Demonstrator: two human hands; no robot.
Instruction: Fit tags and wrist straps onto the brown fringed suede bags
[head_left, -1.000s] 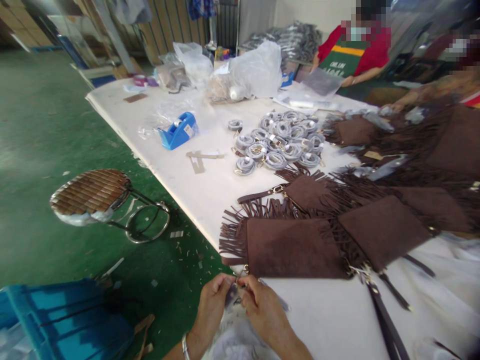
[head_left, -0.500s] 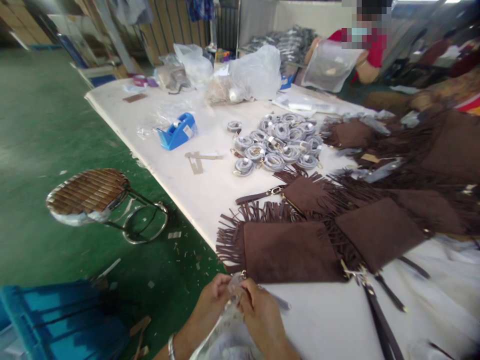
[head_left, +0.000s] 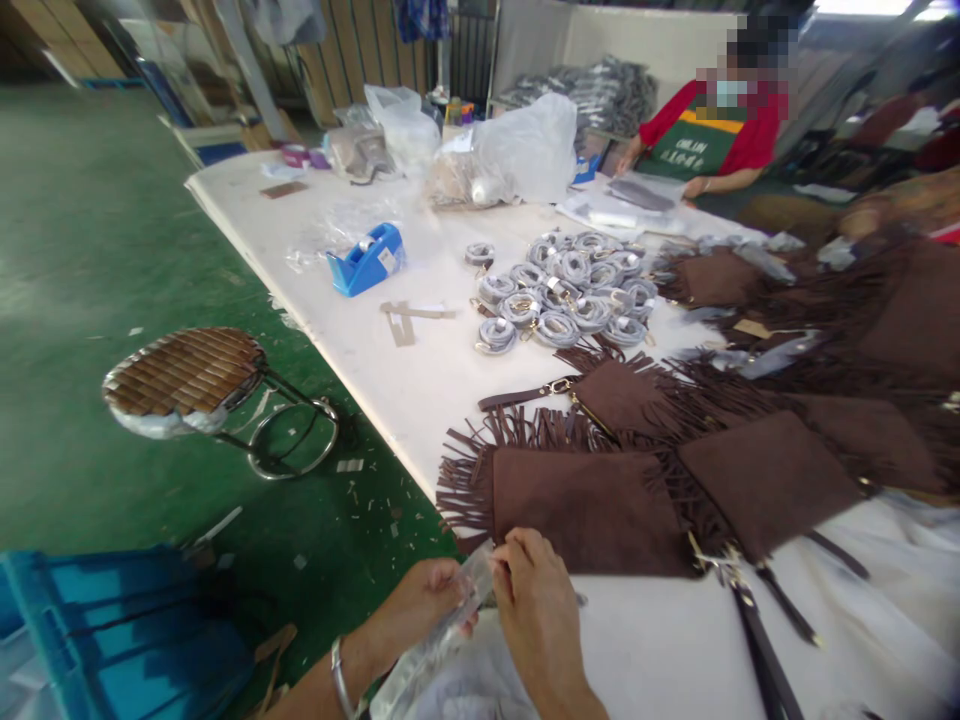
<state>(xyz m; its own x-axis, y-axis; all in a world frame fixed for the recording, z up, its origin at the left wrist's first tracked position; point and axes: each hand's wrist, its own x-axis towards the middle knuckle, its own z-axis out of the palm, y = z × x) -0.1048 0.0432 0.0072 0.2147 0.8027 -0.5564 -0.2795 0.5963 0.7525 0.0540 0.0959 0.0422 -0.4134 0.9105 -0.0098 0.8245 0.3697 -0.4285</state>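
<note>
At the near edge of the white table (head_left: 420, 375), my left hand (head_left: 424, 605) and my right hand (head_left: 534, 610) both pinch a clear plastic wrap (head_left: 442, 640) at the corner of a brown fringed suede bag (head_left: 577, 505). The fingers of both hands are closed on the plastic. The wrap trails down toward my lap. More brown fringed bags (head_left: 765, 470) overlap to the right, with dark straps (head_left: 765, 640) running off them.
A pile of grey coiled straps (head_left: 566, 290) lies mid-table, a blue tape dispenser (head_left: 367, 260) to its left, plastic bags (head_left: 517, 150) behind. A person in red (head_left: 697, 130) works at the far end. A woven stool (head_left: 187, 375) and a blue crate (head_left: 127, 630) stand on the green floor.
My hands have shifted slightly right and drawn the clear plastic out longer between them. The person at the far end has lowered a plastic bag onto the table.
</note>
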